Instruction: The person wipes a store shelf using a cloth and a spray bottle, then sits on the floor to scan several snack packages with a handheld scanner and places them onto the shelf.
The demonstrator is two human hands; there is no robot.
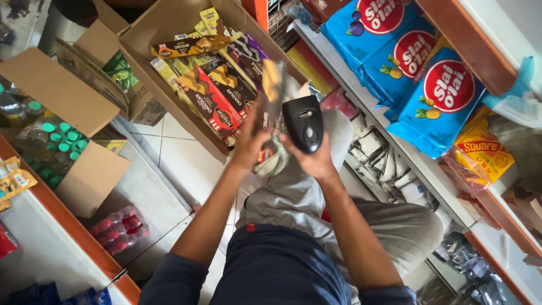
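Head view: right hand (317,161) fingers clamped on smooth black scanner (304,122), left hand (252,144) fingers on crinkly wrapper (273,85).

Black scanner (303,121) in right hand (316,158), snack packet (272,85) in left hand (248,148)

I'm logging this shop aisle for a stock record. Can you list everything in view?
Handheld scanner: one, black, in the right hand.
Packet: one, blurred, in the left hand.
Open cardboard box: one, brown, on the floor, full of wafer packs.
Wafer packs: many, red, black, yellow.
Biscuit bags: three, blue, upper shelf.
Snack bag: one, orange-yellow, beside them.
Capped bottles: many, green caps, left box.
Bottle pack: one, red, floor.
Left hand: holds the packet.
Right hand: grips the scanner.
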